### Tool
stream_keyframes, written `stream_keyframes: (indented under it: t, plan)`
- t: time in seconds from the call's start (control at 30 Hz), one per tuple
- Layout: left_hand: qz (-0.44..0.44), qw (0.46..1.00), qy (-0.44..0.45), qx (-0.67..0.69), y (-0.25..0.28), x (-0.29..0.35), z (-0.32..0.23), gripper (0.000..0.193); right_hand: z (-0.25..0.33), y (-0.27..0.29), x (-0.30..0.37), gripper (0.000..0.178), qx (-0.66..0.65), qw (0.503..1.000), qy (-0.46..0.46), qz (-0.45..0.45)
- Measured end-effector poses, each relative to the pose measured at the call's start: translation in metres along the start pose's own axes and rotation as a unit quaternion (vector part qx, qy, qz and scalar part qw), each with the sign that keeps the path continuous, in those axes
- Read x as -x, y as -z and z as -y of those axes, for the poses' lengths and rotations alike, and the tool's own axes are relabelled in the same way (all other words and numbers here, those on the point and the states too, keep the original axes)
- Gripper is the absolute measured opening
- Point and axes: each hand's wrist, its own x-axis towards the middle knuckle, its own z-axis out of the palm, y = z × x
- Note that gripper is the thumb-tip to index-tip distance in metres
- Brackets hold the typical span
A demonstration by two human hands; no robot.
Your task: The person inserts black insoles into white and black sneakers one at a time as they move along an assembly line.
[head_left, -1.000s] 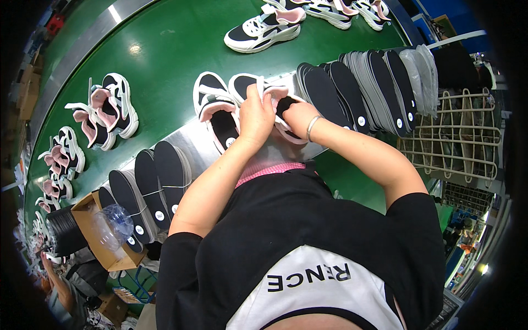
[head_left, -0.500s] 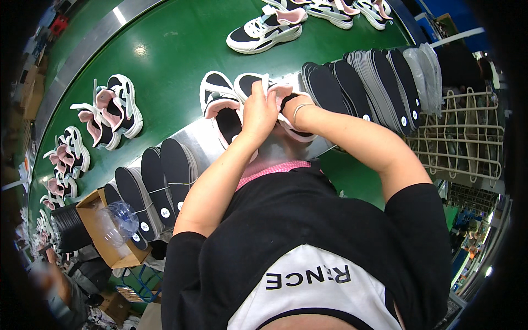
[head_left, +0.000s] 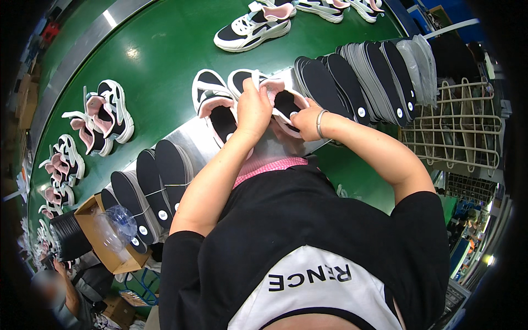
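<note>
A white, black and pink sneaker (head_left: 286,103) stands on a metal ledge in front of me, toe away from me, its dark inside showing. My left hand (head_left: 254,111) is closed on its tongue, pulling it up at the left of the opening. On the heel side, my right hand (head_left: 308,121) grips the collar's edge, with the thumb at the rim; some fingers are hidden behind the heel. Close by on the left stands a matching sneaker (head_left: 210,82), touched by neither hand. My left forearm covers part of its heel.
Stacks of black-topped insoles (head_left: 360,82) lie along the ledge at right, more insole stacks (head_left: 129,198) at left. Further left is a cardboard box (head_left: 118,258) with clear plastic. Other sneakers (head_left: 253,30) stand on the green belt (head_left: 159,66). A wire rack (head_left: 454,126) is at right.
My right hand has come out of the sneaker's opening and moved back to its heel collar. The left hand keeps hold of the tongue. The view has shifted slightly.
</note>
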Motion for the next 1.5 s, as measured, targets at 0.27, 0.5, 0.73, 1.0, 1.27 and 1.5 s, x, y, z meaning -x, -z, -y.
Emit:
stream_keyframes:
  t: [0.27, 0.5, 0.73, 1.0, 1.27, 1.5]
  plan:
    - [0.019, 0.996, -0.018, 0.084, 0.014, 0.024, 0.003, 0.024, -0.006, 0.010, 0.035, 0.023, -0.194, 0.930, 0.049, -0.310]
    - [0.020, 0.998, -0.036, 0.054, 0.009, 0.020, 0.002, 0.026, 0.011, -0.015, 0.036, 0.019, 0.016, 0.973, 0.029, -0.228]
    - [0.087, 0.981, 0.072, 0.160, 0.025, 0.010, -0.010, 0.039, 0.003, -0.018, 0.006, 0.020, -0.027, 0.995, 0.006, -0.099]
    - [0.042, 0.985, 0.020, -0.168, 0.069, 0.051, 0.001, 0.065, 0.036, -0.023, -0.007, 0.019, -0.082, 0.986, -0.035, -0.140]
    - [0.079, 0.969, 0.082, -0.218, 0.051, 0.011, 0.012, 0.073, 0.052, 0.008, -0.012, 0.036, -0.225, 0.947, 0.151, -0.172]
    - [-0.110, 0.945, 0.133, -0.278, 0.132, -0.077, 0.054, 0.071, -0.055, 0.052, -0.037, 0.025, -0.135, 0.812, 0.139, -0.550]
